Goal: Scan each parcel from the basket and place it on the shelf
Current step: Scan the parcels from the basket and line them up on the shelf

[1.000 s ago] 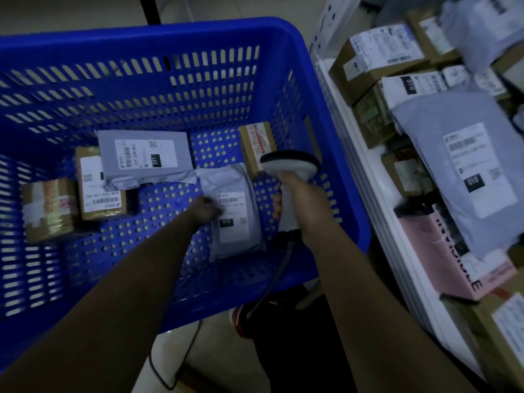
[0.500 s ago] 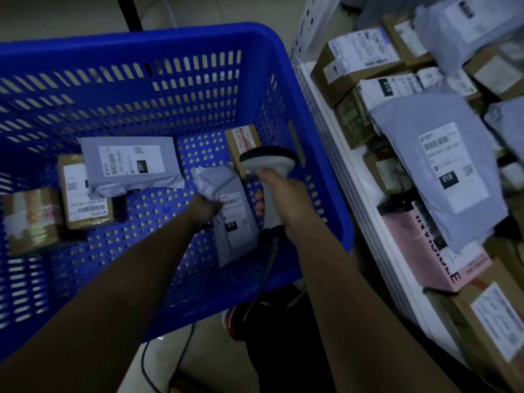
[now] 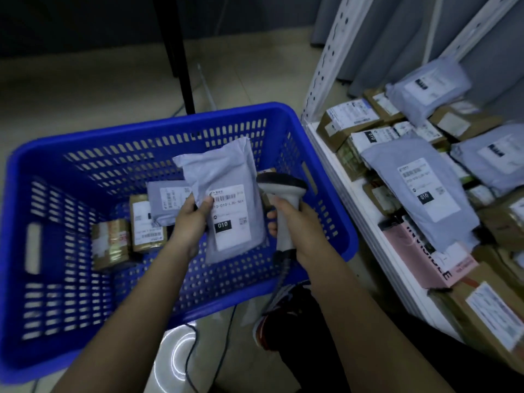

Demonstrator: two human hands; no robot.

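Observation:
My left hand (image 3: 192, 219) grips a grey poly-bag parcel (image 3: 226, 177) by its left edge and holds it upright above the blue basket (image 3: 51, 154); its white label marked 010 faces me. My right hand (image 3: 295, 222) grips the handle of a white barcode scanner (image 3: 280, 191), whose dark head sits just right of the parcel. Inside the basket lie another grey bag (image 3: 167, 199), a brown box (image 3: 144, 225) with a label, and a tape-wrapped brown parcel (image 3: 110, 245). The white shelf (image 3: 354, 199) on the right carries several parcels.
On the shelf lie a large grey bag (image 3: 419, 191) marked 010, a pink box (image 3: 431, 259) and several brown cartons (image 3: 487, 313). A perforated white shelf post (image 3: 326, 52) rises beside the basket. A black pole (image 3: 175, 49) stands behind it. The scanner cable (image 3: 195, 344) trails on the floor.
My left hand has lifted the grey 010 parcel off the basket floor and raised it upright. The scanner has risen with my right hand, and my head has tilted up.

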